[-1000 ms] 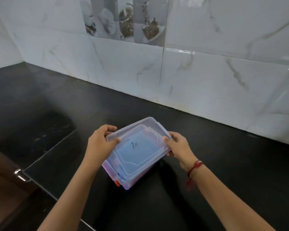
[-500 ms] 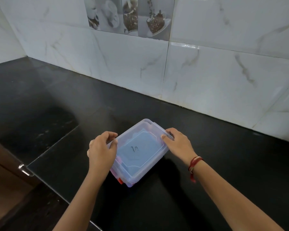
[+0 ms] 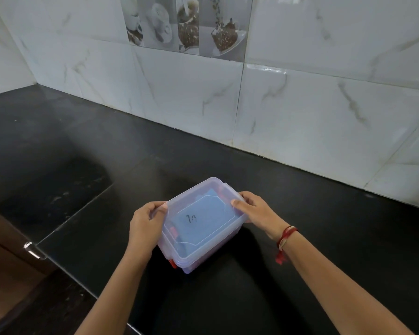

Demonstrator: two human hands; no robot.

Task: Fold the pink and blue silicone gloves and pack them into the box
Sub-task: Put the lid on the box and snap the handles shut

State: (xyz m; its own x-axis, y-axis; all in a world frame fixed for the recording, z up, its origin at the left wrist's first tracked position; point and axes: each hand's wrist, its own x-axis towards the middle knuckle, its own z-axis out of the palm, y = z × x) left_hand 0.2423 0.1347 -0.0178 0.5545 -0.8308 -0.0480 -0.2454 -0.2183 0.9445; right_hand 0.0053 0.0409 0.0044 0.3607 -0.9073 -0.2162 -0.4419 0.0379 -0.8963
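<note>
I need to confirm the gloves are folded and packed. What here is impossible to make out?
Head view only:
- Gloves: only blue and pink patches show through the cloudy lid; folds unreadable.
- Box latches: left hand and right hand cover both long edges.
- Black lid mark: too small to read.

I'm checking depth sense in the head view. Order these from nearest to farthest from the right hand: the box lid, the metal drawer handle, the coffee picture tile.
1. Box lid: right hand touches its edge.
2. Metal drawer handle: far left, below the counter edge.
3. Coffee picture tile: high on the back wall.
</note>
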